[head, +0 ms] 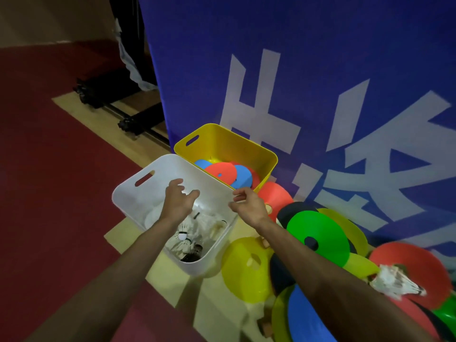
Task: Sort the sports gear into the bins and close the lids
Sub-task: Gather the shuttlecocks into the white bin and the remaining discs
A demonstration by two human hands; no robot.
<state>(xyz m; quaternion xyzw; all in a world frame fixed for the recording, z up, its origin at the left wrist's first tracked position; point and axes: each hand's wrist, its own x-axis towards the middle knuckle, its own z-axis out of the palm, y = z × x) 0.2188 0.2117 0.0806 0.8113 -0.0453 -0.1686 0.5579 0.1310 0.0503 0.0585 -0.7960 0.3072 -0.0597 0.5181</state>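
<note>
A white bin [138, 193] stands on the floor with several white shuttlecocks [187, 236] inside. My left hand [179, 202] hovers over its inside, fingers loosely spread and holding nothing. My right hand [248, 206] is at the bin's right rim, fingers loosely curled; I cannot tell whether it touches the rim. Behind it a yellow bin [222, 139] holds red and blue flat cones [230, 172]. To the right lies a heap of loose cones: green [318, 234], yellow [246, 267], red [409, 260], blue [306, 319]. A loose shuttlecock [394, 282] lies on the red cone.
A large blue banner [320, 70] with white characters rises right behind the bins and the heap. A black wheeled stand base [128, 119] sits on the floor at the back left. Dark red flooring [49, 169] stretches to the left.
</note>
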